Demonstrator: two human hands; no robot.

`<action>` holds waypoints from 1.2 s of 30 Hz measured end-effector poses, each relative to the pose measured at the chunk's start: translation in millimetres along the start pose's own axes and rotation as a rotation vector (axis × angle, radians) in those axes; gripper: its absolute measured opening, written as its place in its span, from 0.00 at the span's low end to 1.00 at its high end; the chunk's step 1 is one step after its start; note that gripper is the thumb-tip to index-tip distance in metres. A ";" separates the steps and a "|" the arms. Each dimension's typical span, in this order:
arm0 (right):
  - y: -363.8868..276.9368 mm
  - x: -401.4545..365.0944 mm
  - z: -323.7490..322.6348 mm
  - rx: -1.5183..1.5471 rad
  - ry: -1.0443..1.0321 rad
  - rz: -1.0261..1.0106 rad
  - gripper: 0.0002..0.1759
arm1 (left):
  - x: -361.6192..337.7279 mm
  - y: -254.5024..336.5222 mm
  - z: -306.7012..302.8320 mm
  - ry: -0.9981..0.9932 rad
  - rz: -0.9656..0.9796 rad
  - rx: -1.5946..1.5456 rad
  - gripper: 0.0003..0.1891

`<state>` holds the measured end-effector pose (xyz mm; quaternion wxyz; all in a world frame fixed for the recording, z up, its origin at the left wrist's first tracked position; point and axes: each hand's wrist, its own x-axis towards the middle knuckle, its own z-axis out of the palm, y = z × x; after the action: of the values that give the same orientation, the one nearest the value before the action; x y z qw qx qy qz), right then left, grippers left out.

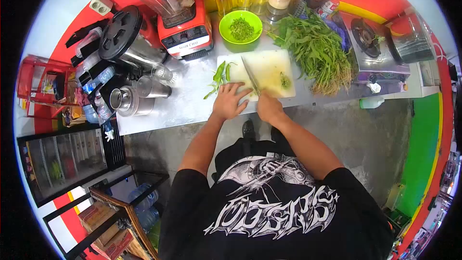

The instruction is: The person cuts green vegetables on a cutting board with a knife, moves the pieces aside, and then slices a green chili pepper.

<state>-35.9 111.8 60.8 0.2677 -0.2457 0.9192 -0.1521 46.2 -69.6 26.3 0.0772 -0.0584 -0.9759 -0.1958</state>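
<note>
Right hand (pixel 268 107) wraps shut around the handle of a long steel-bladed knife (pixel 251 77), blade angled over the white rectangular cutting board (pixel 269 65) at frame centre. Left hand (pixel 230 100) lies flat on the board's lower-left corner, fingers extended side by side, just beside loose green leafy stems (pixel 219 78).

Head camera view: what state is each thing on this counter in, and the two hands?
Left hand: open, flat on the cutting board.
Right hand: closed around the knife handle.
Knife: blade down on the board.
Green bowl: holds chopped greens.
Bunch of greens: uncut, lying beside the board.
Blender: jug mounted, lid on.
Stove: burner bare, no flame seen.
Metal cups: lying on their sides.
</note>
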 end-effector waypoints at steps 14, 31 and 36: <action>4.7 -0.5 4.2 -0.077 -0.066 -0.041 0.25 | 0.3 -0.6 2.1 0.003 -0.006 0.028 0.24; 6.6 -5.6 13.4 -0.046 0.032 0.068 0.16 | 1.1 -0.3 1.4 0.000 -0.001 0.025 0.27; 15.1 -9.7 7.2 -0.021 0.068 0.031 0.16 | 2.1 -1.2 0.2 -0.023 -0.033 0.008 0.30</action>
<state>-30.2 128.5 52.8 0.2360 -0.2289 0.9330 -0.1466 43.9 -70.4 26.0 0.0630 -0.0439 -0.9783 -0.1926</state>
